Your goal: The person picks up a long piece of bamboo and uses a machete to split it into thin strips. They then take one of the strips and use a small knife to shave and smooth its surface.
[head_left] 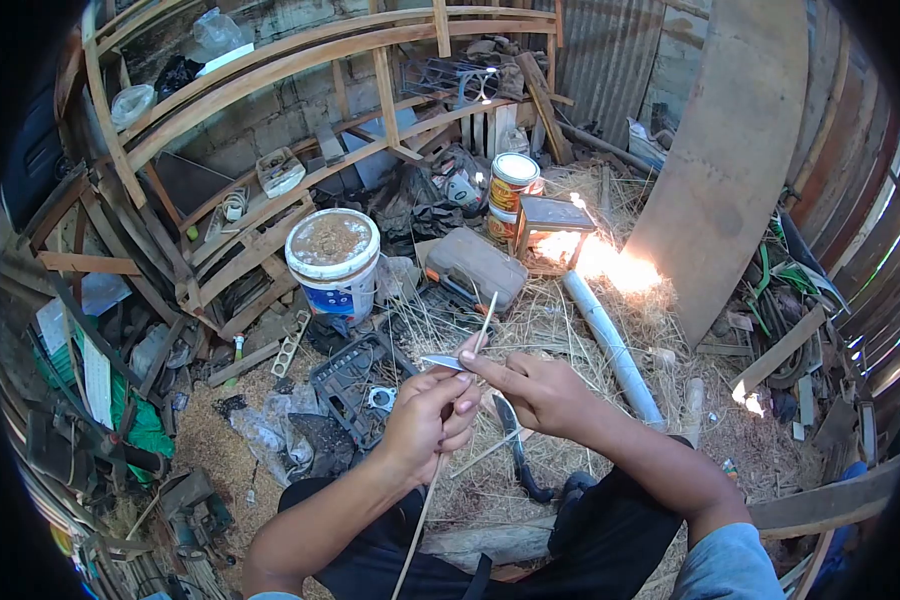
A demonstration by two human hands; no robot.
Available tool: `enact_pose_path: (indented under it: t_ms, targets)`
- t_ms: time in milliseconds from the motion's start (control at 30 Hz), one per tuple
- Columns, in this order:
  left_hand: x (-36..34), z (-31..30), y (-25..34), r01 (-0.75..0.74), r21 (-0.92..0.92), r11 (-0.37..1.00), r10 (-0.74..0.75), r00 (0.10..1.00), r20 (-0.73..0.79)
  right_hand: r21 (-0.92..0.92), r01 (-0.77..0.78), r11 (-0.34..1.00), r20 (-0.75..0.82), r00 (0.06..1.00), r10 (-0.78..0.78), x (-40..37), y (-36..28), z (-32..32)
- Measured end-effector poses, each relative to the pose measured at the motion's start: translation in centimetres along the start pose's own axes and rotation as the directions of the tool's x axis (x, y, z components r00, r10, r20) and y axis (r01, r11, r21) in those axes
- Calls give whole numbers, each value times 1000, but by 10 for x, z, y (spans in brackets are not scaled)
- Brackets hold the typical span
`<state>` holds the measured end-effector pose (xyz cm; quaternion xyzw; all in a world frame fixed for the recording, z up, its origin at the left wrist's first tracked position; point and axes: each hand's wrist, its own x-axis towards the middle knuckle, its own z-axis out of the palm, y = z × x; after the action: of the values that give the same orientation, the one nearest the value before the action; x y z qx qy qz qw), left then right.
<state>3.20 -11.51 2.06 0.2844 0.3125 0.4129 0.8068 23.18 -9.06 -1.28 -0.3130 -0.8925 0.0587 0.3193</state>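
Note:
My left hand (428, 425) is closed around a thin, pale strip of bamboo or cane (420, 530). The strip runs down between my legs, and its upper end rises past my fingers. My right hand (535, 395) is closed just beside the left one. From its fingers a small knife blade (442, 361) points left, lying across the strip above my left thumb. My right fist hides the knife's handle. Below my hands, a larger blade with a curved dark handle (522, 465) lies on the straw-littered ground.
A white bucket (332, 270) topped with shavings stands ahead left, near a grey case (475, 265). Paint cans (515, 180) and a small stool (555, 215) are behind. A grey pipe (613, 350) lies right, by a leaning board (725, 150). An opened tool case (355, 385) is left.

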Motion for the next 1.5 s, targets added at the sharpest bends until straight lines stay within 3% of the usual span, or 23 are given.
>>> enact_pose_path:
  t_ms: [100,200,233,267,333,433,467,533,667,800,933,1000,1033,1067,1133,1200,1333,1467,1500]
  targets:
    - [-2,3,0,-3,7,1000,3,1000,-23,-192,-57,980,-29,998,52,-1,20,-3]
    - [1,3,-6,-15,54,998,17,1000,-20,-171,-96,981,-155,985,70,-1,29,7]
    - [-3,5,-8,-11,112,994,11,1000,4,-102,-343,934,-130,935,329,0,50,7]
    - [-6,7,-11,-7,169,986,1,1000,30,-42,-572,819,-90,818,567,0,78,1]
    - [-15,13,-8,19,133,991,-29,996,80,-23,-673,739,-245,721,648,-7,111,-33]
    - [-3,2,-6,-27,84,996,23,999,41,188,-591,785,-312,721,618,-3,87,-34]
    - [1,-3,-5,-37,93,995,37,999,7,203,-459,865,-248,830,499,-3,72,-26]
    - [4,0,-6,-49,103,993,55,997,-52,237,-244,940,-118,954,277,0,35,-13]
    - [6,-3,-8,-46,153,987,57,996,-69,102,-44,994,14,999,43,2,3,-4]
    - [0,5,-9,-98,152,983,110,991,-73,-101,-9,995,-54,999,4,2,12,-5]
    - [6,4,-9,-87,132,987,95,994,-52,-189,-63,980,-99,994,44,3,39,-6]
    - [1,8,-10,-62,284,957,72,997,-24,-202,-107,973,-180,981,71,0,60,7]
    - [-3,11,-10,-52,361,931,59,998,-9,-181,-361,915,-168,928,333,-1,88,-3]
    - [-9,15,-9,-44,296,954,37,999,29,-162,-591,790,-155,806,571,-3,116,-22]
    - [-18,21,-7,-24,169,985,5,994,113,141,-647,749,-298,694,655,-11,123,-55]
    - [-5,9,-5,-59,104,993,55,997,45,296,-608,737,-380,633,674,-15,126,-37]
    - [6,0,0,-42,84,996,43,999,-12,281,-361,889,-68,916,394,-2,35,-14]
    - [4,0,0,-37,33,999,38,999,-12,114,-35,993,-52,998,41,5,7,8]
    - [2,1,0,-32,33,999,32,999,-9,-28,-72,997,-24,997,71,3,12,7]
